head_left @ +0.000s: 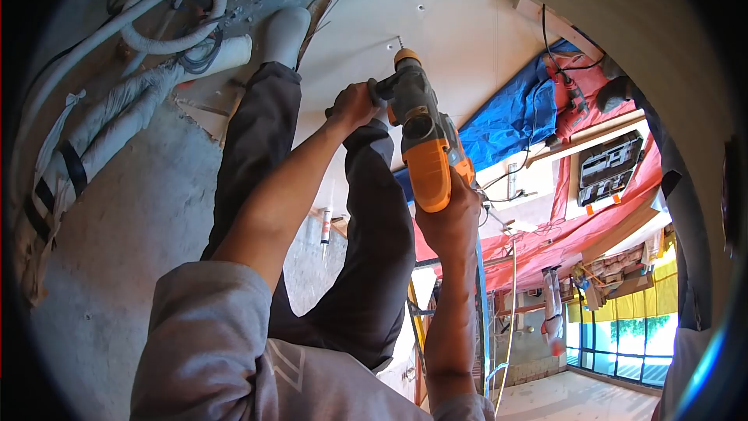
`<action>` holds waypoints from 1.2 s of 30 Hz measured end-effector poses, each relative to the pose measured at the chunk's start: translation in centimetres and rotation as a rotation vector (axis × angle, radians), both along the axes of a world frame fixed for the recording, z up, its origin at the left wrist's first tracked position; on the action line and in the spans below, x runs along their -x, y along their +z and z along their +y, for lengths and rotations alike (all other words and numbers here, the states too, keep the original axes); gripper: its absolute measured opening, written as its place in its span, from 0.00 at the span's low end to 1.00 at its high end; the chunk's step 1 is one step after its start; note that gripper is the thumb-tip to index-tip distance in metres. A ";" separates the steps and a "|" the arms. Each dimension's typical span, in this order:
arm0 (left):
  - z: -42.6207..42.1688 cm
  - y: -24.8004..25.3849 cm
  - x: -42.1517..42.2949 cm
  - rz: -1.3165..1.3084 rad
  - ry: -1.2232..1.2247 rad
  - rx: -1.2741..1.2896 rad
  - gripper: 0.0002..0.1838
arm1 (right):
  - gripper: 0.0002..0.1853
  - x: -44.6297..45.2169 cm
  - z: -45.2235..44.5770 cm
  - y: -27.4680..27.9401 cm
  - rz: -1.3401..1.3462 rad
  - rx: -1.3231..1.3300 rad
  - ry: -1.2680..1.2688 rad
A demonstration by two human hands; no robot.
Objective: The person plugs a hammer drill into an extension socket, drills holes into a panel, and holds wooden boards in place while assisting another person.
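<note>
Head view. Drill (421, 105) lies between the two hands, body out ahead of the person's torso, over a pale board (463, 35). Long axis runs lengthwise away from the torso, bit (400, 41) foremost; whether its tip touches the board, cannot tell. Left hand (357, 107) nearer the bit, fingers wrapped on the side handle (382, 91). Right hand (450, 220) grasps the rear end. Drill: dark grey and orange, orange collar behind a thin bit. Small dark marks dot the board.
</note>
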State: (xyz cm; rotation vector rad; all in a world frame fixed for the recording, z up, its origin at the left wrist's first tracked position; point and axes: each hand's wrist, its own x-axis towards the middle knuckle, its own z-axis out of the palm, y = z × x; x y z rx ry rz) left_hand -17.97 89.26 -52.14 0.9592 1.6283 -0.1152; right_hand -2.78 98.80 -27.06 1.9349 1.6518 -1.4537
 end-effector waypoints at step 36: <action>-1.6 -3.3 0.0 0.014 -0.203 -0.025 0.16 | 0.09 1.6 0.5 -0.9 -0.047 -0.055 0.085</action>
